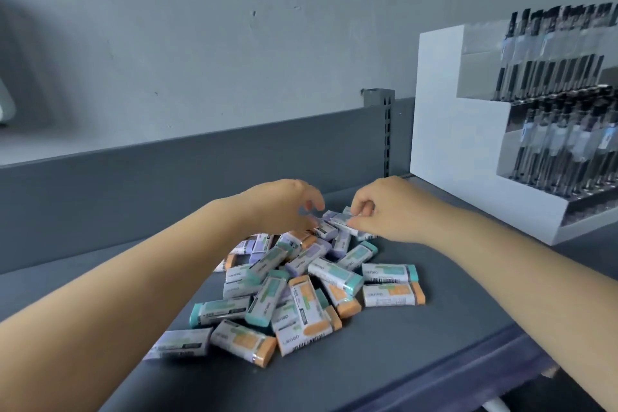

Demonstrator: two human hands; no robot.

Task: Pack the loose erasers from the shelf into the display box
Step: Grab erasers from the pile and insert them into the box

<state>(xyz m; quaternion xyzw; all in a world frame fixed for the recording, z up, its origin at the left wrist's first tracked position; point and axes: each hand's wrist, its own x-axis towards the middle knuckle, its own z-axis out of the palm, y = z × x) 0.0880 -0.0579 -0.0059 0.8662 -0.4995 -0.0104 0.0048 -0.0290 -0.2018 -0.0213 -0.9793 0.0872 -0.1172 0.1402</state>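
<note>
Right hand [388, 211] pinches a purple eraser [337, 221]; left hand [287, 207] hovers curled over the erasers [301, 291], seemingly empty. They look light, firm, slick-wrapped: best pinched across the long sides.

Wrapped erasers [302, 281] in one loose heap on the dark grey shelf [401, 361]: roughly two dozen visible, exact figure not obtainable (several lie under others or under the hands). Three end colours are present: teal, orange and lilac. One white tiered display stand [444, 130], three tiers showing, stocked with black pens [551, 53], too blurred to count. Hands: two, left hand [281, 207] and right hand [391, 211].
</note>
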